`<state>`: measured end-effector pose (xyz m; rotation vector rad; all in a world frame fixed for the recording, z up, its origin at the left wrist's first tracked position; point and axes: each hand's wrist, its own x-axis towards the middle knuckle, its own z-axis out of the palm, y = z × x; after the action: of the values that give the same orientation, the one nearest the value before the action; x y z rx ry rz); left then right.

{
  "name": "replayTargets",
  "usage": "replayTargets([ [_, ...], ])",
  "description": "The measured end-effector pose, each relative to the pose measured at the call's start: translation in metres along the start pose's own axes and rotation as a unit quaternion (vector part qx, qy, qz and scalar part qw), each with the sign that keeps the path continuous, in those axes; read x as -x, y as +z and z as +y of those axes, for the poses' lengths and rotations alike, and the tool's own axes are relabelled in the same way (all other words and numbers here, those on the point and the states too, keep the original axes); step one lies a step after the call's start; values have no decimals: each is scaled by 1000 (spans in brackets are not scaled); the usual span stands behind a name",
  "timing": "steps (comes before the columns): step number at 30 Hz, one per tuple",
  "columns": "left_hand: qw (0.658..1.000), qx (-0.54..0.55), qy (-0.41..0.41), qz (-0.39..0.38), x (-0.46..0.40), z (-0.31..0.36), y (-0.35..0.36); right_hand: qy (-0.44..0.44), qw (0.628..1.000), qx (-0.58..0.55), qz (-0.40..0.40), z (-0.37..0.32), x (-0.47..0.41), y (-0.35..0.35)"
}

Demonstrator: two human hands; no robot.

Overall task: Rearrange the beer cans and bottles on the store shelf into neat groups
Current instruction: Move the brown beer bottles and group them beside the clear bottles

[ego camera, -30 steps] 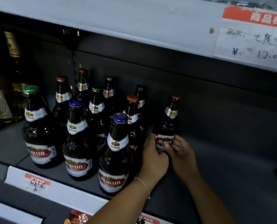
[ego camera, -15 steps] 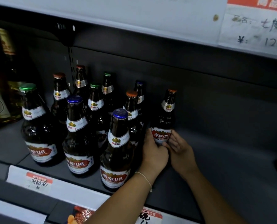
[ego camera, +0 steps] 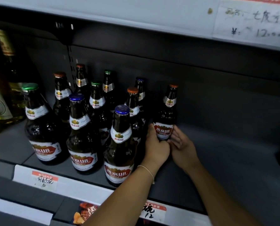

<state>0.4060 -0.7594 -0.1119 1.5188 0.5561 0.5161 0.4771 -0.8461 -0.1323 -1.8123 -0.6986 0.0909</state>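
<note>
While it stands upright on the dark grey metal store shelf [ego camera: 225, 160], the dark brown glass beer bottle with the orange cap and red-and-white U8 label [ego camera: 166, 115] is flanked low down by both hands. The left hand [ego camera: 155, 147] curls round the left side of that bottle's base, fingers wrapped behind the label and thumb near the front; a thin pale bracelet [ego camera: 148, 171] circles its wrist. The right hand [ego camera: 181, 145] has its fingers nearly straight and lightly spread, their tips touching the lower right edge of the label, so it presses rather than grips. Just left of the orange-capped bottle stands the cluster of matching dark brown beer bottles [ego camera: 96, 115], upright, with blue, green and orange caps; the nearest front one, a blue-capped bottle [ego camera: 119, 144], is beside the left forearm. Far left of the orange-capped bottle sit tall yellow-liquid bottles [ego camera: 0, 101]. Below and left of it, on the shelf's front edge, are a white handwritten price tag with a red strip [ego camera: 43, 181] and another tag [ego camera: 152, 211] under the forearm. Above and right of it hangs a large white price card [ego camera: 253, 22].
</note>
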Motion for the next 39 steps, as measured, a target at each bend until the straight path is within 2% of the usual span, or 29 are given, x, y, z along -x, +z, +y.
replayTargets([
  [9, 999, -37, 14, 1, 2, -1, 1, 17, 1000, -13, -19, 2, 1, -1],
  [13, 995, -89, 33, 3, 22, 15, -2, 46, 999, -26, -5, 0, -7, -9],
  [16, 987, -151, 50, -20, 38, 30, -3, 50, 997, -36, 40, -11, -13, -34],
  [19, 985, -145, 86, -35, 48, 43, 9, 34, 994, -46, 97, -29, -8, -68],
  [22, 983, -116, 123, -70, 53, 50, 37, 13, 986, -50, 157, -41, 13, -108],
  [26, 962, -160, 166, -150, 64, 59, 92, -5, 971, -24, 239, -43, 49, -169],
  [30, 932, -179, 203, -243, 74, 67, 154, -31, 946, 47, 320, -35, 77, -228],
  [34, 909, -176, 239, -293, 83, 74, 210, -29, 916, 104, 385, -25, 100, -279],
  [39, 890, -169, 243, -347, 96, 79, 258, -25, 864, 196, 462, -5, 112, -336],
])
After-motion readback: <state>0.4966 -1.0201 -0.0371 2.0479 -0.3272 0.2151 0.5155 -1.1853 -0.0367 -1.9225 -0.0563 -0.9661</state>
